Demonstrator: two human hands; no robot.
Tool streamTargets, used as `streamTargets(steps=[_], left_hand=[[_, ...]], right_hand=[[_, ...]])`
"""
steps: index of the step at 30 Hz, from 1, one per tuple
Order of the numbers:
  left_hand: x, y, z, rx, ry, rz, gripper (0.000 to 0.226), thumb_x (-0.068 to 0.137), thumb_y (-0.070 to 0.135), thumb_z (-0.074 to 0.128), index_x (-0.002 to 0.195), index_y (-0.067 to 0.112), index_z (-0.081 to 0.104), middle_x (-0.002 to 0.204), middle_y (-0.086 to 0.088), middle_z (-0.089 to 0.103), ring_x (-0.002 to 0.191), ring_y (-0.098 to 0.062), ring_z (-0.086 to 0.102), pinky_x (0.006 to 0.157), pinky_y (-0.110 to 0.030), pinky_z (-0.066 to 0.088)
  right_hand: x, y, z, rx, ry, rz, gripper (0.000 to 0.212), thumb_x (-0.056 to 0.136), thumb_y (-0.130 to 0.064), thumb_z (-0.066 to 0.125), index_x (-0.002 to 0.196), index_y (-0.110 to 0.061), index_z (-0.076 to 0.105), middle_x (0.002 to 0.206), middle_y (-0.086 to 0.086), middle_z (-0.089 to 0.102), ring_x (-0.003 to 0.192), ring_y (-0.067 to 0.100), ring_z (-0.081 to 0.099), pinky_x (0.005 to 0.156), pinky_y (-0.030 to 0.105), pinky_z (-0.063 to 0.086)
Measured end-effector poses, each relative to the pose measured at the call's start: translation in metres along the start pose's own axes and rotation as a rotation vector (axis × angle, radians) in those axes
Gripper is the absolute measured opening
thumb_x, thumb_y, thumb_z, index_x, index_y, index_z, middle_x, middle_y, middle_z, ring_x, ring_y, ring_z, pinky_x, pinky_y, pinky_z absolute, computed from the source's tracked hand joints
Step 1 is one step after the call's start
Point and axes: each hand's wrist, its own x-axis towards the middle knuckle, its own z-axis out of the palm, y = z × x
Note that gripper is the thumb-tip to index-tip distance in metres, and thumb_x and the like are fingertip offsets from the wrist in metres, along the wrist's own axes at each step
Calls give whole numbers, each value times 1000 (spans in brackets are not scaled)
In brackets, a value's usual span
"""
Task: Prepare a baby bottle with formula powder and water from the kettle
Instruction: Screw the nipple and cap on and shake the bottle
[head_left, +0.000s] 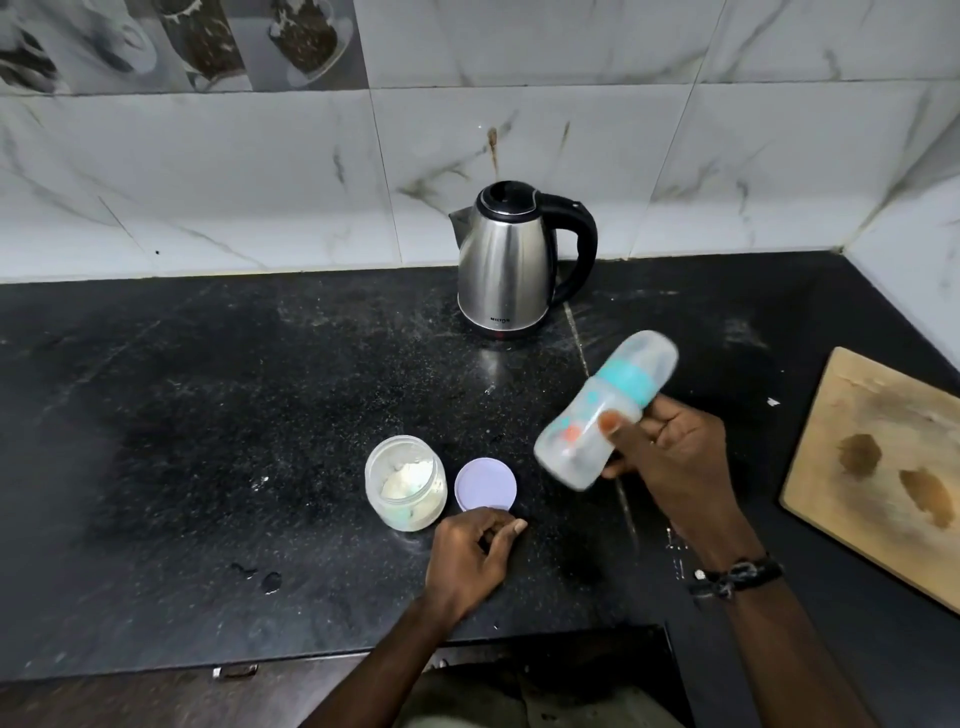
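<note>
Gripping tilted bottle (605, 415) in right hand (670, 457), left hand (470, 551) curled

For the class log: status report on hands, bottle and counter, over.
Right hand gripping capped baby bottle, tilted, blurred. Left hand loosely curled by loose lid. Powder jar open. Kettle unobstructed.

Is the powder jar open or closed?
Open. The formula jar has no lid on; its purple lid lies beside it on the counter.
</note>
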Motion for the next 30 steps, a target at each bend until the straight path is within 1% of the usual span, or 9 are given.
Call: streamTargets(steps=[2,4,6,10,15,18,19,27,30], left_hand=[[0,-2,0,-6,-7,9,16,93,30,73,81,20,78,65,10,70,54,0,57,51,-26,48],[-1,-1,0,-3,-5,9,16,93,30,73,81,20,77,65,12,69,54,3,55,51,-23,47],[0,0,0,4,3,7,17,93,30,72,80,20,77,64,14,67,54,6,53,51,-21,45],[-1,-1,0,-15,-2,-2,13,92,28,74,81,21,75,62,12,67,53,4,52,49,-24,45],[0,-1,1,-6,-4,-8,14,93,28,74,81,21,77,62,15,66,53,5,51,52,-17,42],[0,-2,1,-6,0,-5,15,93,30,73,81,21,77,62,18,64,53,6,51,52,-18,42],[0,-2,1,-5,-3,-3,15,93,30,73,81,21,77,63,19,64,53,6,51,52,-18,43],[0,-1,2,1,3,-5,17,93,30,72,80,19,77,64,12,68,52,0,55,50,-29,50],[0,-1,1,8,-3,-7,19,94,31,72,80,19,77,63,9,68,52,-8,59,51,-33,50]], right_hand=[[-3,1,2,-35,-59,0,43,70,-33,86,104,-10,71,86,1,80,74,16,76,50,23,57],[-4,5,4,116,-41,28,53,61,-50,89,96,-14,75,90,5,79,79,18,76,56,28,60],[0,10,5,272,45,73,55,62,-55,84,96,-13,75,94,5,79,84,19,76,66,34,62],[2,19,8,-46,29,82,40,72,-32,76,106,-11,71,88,0,80,76,17,76,53,24,59],[-3,18,5,37,-9,95,67,59,-59,87,102,-9,71,87,11,79,71,18,74,51,23,55],[5,16,5,9,-15,82,33,78,-29,80,103,-10,70,88,5,79,72,14,74,52,21,55],[7,15,5,-5,-5,76,30,77,-23,76,104,-11,70,90,3,80,73,14,74,52,21,55],[40,24,-5,-189,21,-8,32,80,-5,78,106,-19,67,89,-6,79,80,11,74,63,20,57],[63,37,-10,-290,35,-48,38,81,-2,79,115,-12,65,101,-1,77,93,13,74,77,25,59]])
